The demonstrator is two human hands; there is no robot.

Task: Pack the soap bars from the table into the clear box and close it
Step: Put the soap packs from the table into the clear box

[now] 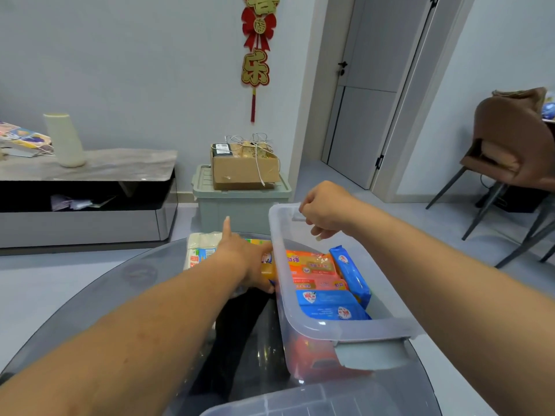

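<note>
The clear box (339, 330) stands on the round glass table (126, 298), right of centre, its top uncovered. Inside lie several wrapped soap bars: orange ones (312, 265) at the back, blue ones (330, 304) in front, one blue bar (350, 273) leaning on the right wall. My right hand (326, 214) grips the box's far rim. My left hand (243, 259) reaches just left of the box and holds a yellow soap bar (268, 270), index finger pointing up. More packaged soap (199, 253) lies on the table beyond that hand. The box's lid (270, 403) lies at the table's near edge.
A green storage bin (240, 202) with a cardboard box (244, 168) on top stands on the floor behind the table. A low grey cabinet (90, 187) runs along the left wall. A brown chair (510, 145) sits at the right.
</note>
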